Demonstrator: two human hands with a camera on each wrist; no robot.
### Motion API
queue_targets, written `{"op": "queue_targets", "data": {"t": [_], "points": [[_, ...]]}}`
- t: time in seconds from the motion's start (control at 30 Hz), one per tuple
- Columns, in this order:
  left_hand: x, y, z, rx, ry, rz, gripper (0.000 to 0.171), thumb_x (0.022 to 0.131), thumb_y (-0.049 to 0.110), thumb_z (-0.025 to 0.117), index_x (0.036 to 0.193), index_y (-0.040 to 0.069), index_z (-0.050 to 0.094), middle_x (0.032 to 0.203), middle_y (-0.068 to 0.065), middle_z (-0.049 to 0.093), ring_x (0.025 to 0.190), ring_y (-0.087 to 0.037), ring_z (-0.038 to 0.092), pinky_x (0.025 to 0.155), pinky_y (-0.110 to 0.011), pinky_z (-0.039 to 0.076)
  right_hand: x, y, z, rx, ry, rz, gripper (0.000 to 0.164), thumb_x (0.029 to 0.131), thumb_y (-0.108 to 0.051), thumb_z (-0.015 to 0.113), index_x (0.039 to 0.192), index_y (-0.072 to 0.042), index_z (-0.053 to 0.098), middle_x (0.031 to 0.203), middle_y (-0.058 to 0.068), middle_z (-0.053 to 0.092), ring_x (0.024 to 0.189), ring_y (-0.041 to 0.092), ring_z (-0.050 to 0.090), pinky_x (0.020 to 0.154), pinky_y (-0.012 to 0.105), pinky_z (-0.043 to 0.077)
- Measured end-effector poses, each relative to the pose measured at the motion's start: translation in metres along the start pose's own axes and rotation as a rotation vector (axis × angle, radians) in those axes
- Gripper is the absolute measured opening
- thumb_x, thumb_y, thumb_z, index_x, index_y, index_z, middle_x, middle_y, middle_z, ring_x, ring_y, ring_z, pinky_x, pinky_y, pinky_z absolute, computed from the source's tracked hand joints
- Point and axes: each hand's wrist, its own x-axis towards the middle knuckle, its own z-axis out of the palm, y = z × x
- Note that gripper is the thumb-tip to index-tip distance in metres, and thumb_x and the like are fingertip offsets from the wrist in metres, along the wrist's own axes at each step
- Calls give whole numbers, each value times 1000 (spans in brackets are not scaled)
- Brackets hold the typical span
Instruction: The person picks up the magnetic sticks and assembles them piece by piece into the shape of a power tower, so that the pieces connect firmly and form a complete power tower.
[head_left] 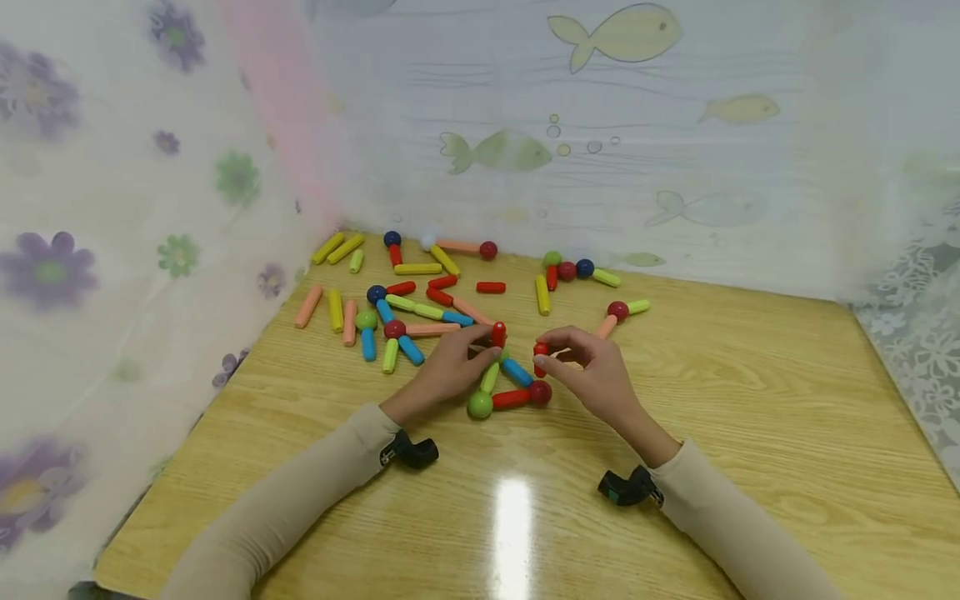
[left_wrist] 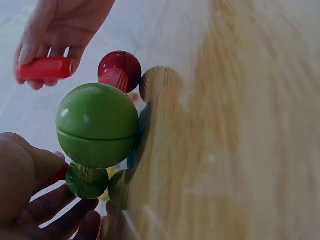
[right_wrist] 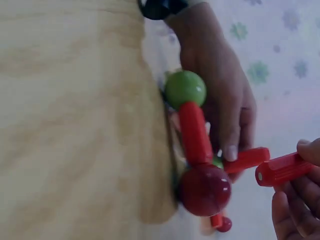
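A triangle of rods and balls lies on the table before me. It has a near green ball, a dark red ball, and a far green ball partly covered by my left hand in the head view. A red rod, a blue rod and a lime rod link them. My left hand pinches an upright red rod at the far green ball. My right hand pinches another red rod above the table, apart from the triangle.
Loose and joined pieces lie behind my hands: yellow rods, an orange rod, a dark blue ball and several others. At the back right is a joined piece with a dark red ball. Patterned curtains border the table.
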Motion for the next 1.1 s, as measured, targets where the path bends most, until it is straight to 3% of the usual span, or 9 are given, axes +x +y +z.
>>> {"op": "queue_targets", "data": {"t": [0.33,0.57,0.73,0.9,1.1], "points": [[-1,2,0,-1,-1,-7,30,106,16,64,134,5,67,122,-7,71,105,-20,68,92,-37,56,-20,9,6,4,-18,-16,25,89,16,73,113,9,69,102,19,72,97,34,67,81,38,60],[0,3,1,2,-6,26,29,107,14,62,132,2,67,121,-10,71,108,-23,69,93,-39,56,-25,8,7,56,-20,-38,28,90,12,75,115,0,69,105,11,71,99,25,67,83,39,60],[0,2,0,14,-7,52,30,107,14,61,134,2,66,121,-10,71,106,-23,70,91,-39,57,-27,4,8,53,-33,-116,30,87,17,74,113,2,67,104,13,70,97,27,67,82,38,61],[1,1,1,63,-12,96,34,107,14,61,139,3,63,123,-10,70,106,-22,70,90,-37,57,-26,-4,8,37,-41,-126,29,86,20,73,111,6,65,103,17,69,95,30,67,81,41,61],[0,-2,2,60,-10,91,31,107,16,61,136,4,65,122,-9,70,108,-22,69,92,-37,56,-27,7,8,32,-44,-116,30,89,14,75,114,0,67,106,10,70,98,28,68,82,41,61]]}}
